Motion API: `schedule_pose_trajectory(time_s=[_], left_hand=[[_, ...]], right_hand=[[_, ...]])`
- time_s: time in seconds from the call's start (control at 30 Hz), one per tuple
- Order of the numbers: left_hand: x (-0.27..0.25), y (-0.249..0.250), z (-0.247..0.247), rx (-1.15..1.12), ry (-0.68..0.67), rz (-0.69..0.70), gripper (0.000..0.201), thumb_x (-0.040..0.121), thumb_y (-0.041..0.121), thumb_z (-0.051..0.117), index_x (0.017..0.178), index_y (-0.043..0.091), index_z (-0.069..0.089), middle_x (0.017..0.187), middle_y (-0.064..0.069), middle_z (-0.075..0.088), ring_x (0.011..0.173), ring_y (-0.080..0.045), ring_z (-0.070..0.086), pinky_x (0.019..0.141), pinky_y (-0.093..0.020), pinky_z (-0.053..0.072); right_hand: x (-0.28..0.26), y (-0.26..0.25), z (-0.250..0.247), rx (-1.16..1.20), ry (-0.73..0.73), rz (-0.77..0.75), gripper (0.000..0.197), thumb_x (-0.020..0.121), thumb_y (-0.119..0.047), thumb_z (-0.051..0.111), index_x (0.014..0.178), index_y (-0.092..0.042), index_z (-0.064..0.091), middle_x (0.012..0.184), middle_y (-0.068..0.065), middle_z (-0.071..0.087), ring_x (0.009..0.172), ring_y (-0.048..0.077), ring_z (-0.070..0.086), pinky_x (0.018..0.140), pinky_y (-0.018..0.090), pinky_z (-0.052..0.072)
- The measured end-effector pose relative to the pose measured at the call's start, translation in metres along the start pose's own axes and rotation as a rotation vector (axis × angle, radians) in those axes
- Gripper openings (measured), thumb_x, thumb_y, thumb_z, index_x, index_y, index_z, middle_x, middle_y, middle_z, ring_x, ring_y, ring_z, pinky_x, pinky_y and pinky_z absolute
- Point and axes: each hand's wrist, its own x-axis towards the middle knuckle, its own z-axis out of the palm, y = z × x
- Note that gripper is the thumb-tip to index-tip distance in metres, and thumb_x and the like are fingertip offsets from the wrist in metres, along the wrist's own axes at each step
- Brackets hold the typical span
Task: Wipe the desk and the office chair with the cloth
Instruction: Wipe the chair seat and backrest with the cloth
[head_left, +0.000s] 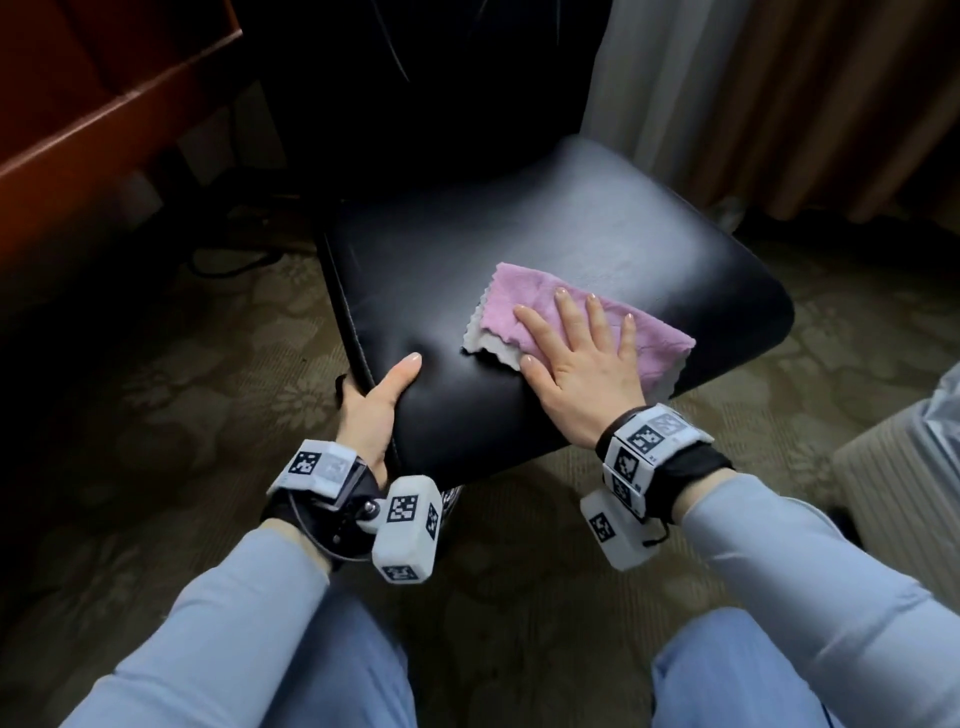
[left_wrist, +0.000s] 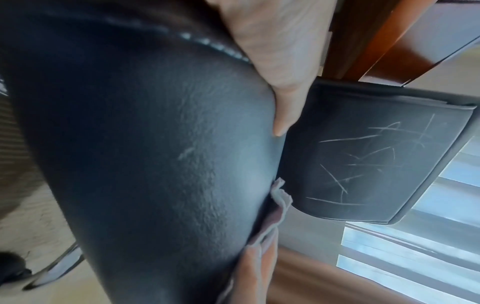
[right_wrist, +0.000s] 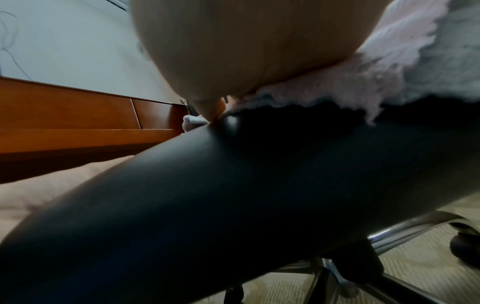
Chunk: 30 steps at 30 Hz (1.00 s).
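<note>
a: two hands were on the black office chair seat (head_left: 519, 249). your right hand (head_left: 582, 358) pressed flat, fingers spread, on the pink cloth (head_left: 524, 301).

b: and your left hand (head_left: 376, 405) clamped the seat's front corner, thumb on top.

a: the soft, folded cloth likely slid easily on slick leather; you did better pressing its middle.

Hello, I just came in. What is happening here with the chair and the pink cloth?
A person is wiping the black office chair seat. The right hand lies flat, fingers spread, pressing the folded pink cloth onto the seat near its front right part. The left hand grips the seat's front left edge, thumb on top, apparently to steady the chair. The wooden desk stands to the left, untouched at this moment.
</note>
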Motion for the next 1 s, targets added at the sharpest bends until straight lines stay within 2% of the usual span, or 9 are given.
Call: schedule_pose_trajectory(time_s=[0.1, 0.23, 0.4, 0.53, 0.63, 0.73, 0.8, 0.93, 1.0], left_hand=[[0.006, -0.004, 0.002, -0.002, 0.016, 0.018, 0.075, 0.075, 0.029, 0.086, 0.138, 0.027, 0.046, 0.119, -0.002, 0.070, 0.097, -0.022, 0.073, 0.085, -0.048, 0.059], [0.009, -0.015, 0.012, -0.030, -0.014, 0.027, 0.085, 0.077, 0.024, 0.085, 0.148, 0.024, 0.037, 0.126, -0.003, 0.067, 0.101, -0.021, 0.072, 0.082, -0.046, 0.061], [0.003, -0.028, 0.029, -0.023, -0.013, 0.031, 0.105, 0.063, 0.031, 0.089, 0.150, 0.023, 0.032, 0.130, -0.004, 0.064, 0.109, -0.021, 0.069, 0.093, -0.047, 0.057], [-0.006, -0.034, 0.043, -0.012, 0.028, 0.035, 0.100, 0.071, 0.026, 0.087, 0.151, 0.019, 0.029, 0.131, -0.004, 0.062, 0.113, -0.022, 0.066, 0.098, -0.048, 0.054], [-0.017, -0.042, 0.061, -0.008, 0.064, 0.063, 0.098, 0.077, 0.023, 0.085, 0.153, 0.020, 0.022, 0.132, -0.001, 0.059, 0.115, -0.019, 0.062, 0.101, -0.043, 0.051], [-0.031, -0.058, 0.090, -0.043, 0.080, 0.058, 0.107, 0.074, 0.032, 0.085, 0.153, 0.032, 0.013, 0.135, 0.001, 0.053, 0.121, -0.022, 0.057, 0.106, -0.047, 0.047], [-0.044, -0.068, 0.115, -0.048, 0.096, 0.048, 0.110, 0.075, 0.036, 0.084, 0.154, 0.034, 0.008, 0.133, 0.002, 0.050, 0.123, -0.022, 0.054, 0.109, -0.047, 0.044], [-0.068, -0.090, 0.175, 0.043, 0.170, 0.057, 0.127, 0.060, 0.073, 0.078, 0.153, 0.039, -0.002, 0.144, -0.002, 0.047, 0.133, -0.022, 0.047, 0.117, -0.045, 0.033], [-0.081, -0.092, 0.198, 0.103, 0.163, 0.015, 0.122, 0.075, 0.063, 0.074, 0.155, 0.029, -0.012, 0.146, -0.011, 0.047, 0.134, -0.025, 0.046, 0.118, -0.035, 0.027]], right_hand=[[0.000, 0.002, 0.004, -0.011, 0.034, -0.004, 0.057, 0.094, -0.058, 0.019, 0.150, -0.051, 0.009, 0.165, -0.004, -0.001, 0.151, 0.026, -0.005, 0.118, 0.059, -0.008], [0.000, 0.012, 0.004, -0.012, 0.057, -0.002, 0.061, 0.090, -0.059, 0.017, 0.150, -0.051, 0.015, 0.165, -0.003, 0.006, 0.151, 0.027, -0.001, 0.118, 0.059, -0.007], [0.000, 0.031, -0.001, -0.020, 0.048, -0.024, 0.061, 0.089, -0.060, 0.018, 0.149, -0.051, 0.019, 0.164, -0.002, 0.014, 0.151, 0.028, 0.006, 0.118, 0.058, -0.005], [0.003, 0.045, -0.006, -0.008, 0.041, -0.051, 0.061, 0.090, -0.059, 0.021, 0.149, -0.050, 0.020, 0.163, -0.002, 0.016, 0.151, 0.027, 0.007, 0.119, 0.057, -0.006], [0.006, 0.062, -0.011, -0.001, 0.015, -0.073, 0.062, 0.088, -0.060, 0.019, 0.149, -0.050, 0.018, 0.163, -0.002, 0.015, 0.151, 0.025, 0.006, 0.119, 0.056, -0.006], [0.011, 0.088, -0.018, 0.014, -0.023, -0.089, 0.064, 0.086, -0.062, 0.017, 0.149, -0.051, 0.018, 0.164, -0.003, 0.014, 0.151, 0.024, 0.004, 0.119, 0.056, -0.006], [0.016, 0.108, -0.023, 0.037, -0.057, -0.078, 0.064, 0.086, -0.060, 0.018, 0.149, -0.050, 0.019, 0.164, -0.003, 0.013, 0.151, 0.024, 0.004, 0.119, 0.056, -0.005], [0.026, 0.147, -0.035, 0.086, -0.080, -0.015, 0.054, 0.097, -0.046, 0.035, 0.150, -0.043, 0.026, 0.164, 0.000, 0.014, 0.151, 0.027, 0.007, 0.119, 0.058, 0.001], [0.032, 0.161, -0.040, 0.101, -0.088, -0.012, 0.052, 0.100, -0.037, 0.040, 0.150, -0.041, 0.027, 0.163, 0.003, 0.016, 0.151, 0.028, 0.009, 0.119, 0.058, 0.004]])
